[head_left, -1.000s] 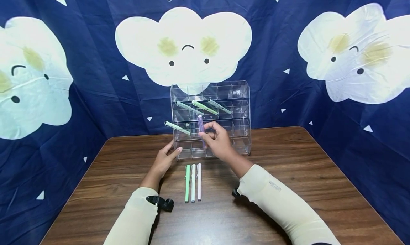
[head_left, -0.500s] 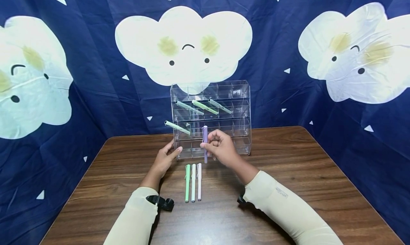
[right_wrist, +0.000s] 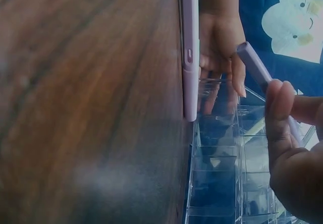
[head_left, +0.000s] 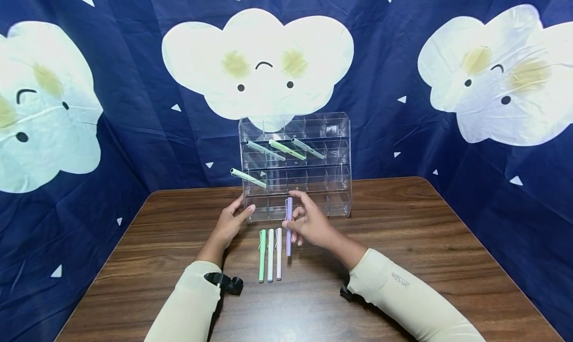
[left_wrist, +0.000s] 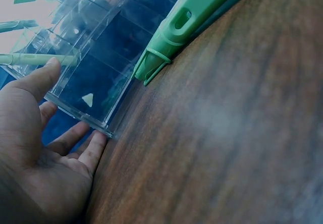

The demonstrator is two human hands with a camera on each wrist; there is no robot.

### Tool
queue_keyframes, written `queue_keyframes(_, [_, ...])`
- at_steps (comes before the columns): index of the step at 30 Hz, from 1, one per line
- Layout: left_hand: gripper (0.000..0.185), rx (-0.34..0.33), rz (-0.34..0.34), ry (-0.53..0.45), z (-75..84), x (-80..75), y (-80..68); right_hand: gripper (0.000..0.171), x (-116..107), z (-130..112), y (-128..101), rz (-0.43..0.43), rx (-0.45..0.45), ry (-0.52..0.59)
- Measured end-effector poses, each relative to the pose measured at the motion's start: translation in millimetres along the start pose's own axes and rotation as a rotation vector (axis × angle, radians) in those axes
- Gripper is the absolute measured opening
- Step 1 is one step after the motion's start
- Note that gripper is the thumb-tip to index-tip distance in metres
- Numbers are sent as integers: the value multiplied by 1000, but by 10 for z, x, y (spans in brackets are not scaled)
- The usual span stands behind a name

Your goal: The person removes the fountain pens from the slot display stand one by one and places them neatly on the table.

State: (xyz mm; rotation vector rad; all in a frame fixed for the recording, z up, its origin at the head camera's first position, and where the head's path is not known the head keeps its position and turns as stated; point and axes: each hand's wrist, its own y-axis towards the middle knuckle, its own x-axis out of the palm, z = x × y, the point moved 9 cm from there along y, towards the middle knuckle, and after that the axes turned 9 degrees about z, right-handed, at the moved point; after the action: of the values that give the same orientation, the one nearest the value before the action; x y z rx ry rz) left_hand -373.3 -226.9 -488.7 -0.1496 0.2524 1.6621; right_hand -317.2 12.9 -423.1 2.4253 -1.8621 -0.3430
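Note:
My right hand (head_left: 310, 222) pinches a purple pen (head_left: 288, 208) between thumb and fingers. The pen stands nearly upright, cap and clip at the top, in front of the clear acrylic rack (head_left: 337, 203). My left hand (head_left: 230, 225) holds the rack's lower left edge, thumb in front and fingers around the side; the left wrist view shows fingertips at its base. On the table lie a green pen (head_left: 261, 255), a white pen (head_left: 270, 255) and a pale pink pen (head_left: 279, 255), side by side, left of the purple pen.
A pale green pen (head_left: 248, 177) leans in the rack's third row. In the second row lean a grey-green pen (head_left: 265, 150), a light green pen (head_left: 287, 149) and another grey-green pen (head_left: 308, 148). A blue cloud-print curtain (head_left: 380, 58) hangs behind the wooden table (head_left: 403, 242).
My right hand has drawn the purple pen down and toward me, from the rack's front to beside the row of pens. The left hand has stayed on the rack.

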Motion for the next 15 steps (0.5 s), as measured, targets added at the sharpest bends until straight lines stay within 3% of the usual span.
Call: queue_keyframes(15, [74, -3, 3, 8, -13, 12, 1, 71, 63, 180, -59, -65, 102, -131])
